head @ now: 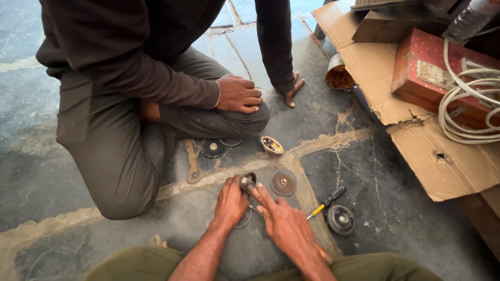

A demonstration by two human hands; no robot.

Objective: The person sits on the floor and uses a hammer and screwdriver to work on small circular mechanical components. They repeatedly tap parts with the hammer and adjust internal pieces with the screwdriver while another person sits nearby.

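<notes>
My left hand grips a small dark metal part with a shaft, held just above the stone floor. My right hand lies beside it with fingers stretched out, the fingertips touching the same part. A thin metal ring lies on the floor under my hands. Just right of the part rests a round brown disc with a centre hub. Farther right lie a black-handled screwdriver with a yellow neck and a round black housing.
Another person in dark clothes kneels opposite, one hand on a knee, the other on the floor. Near that person's knee lie a small bowl, a black disc and a wrench. Cardboard, a red box and coiled white cable lie to the right.
</notes>
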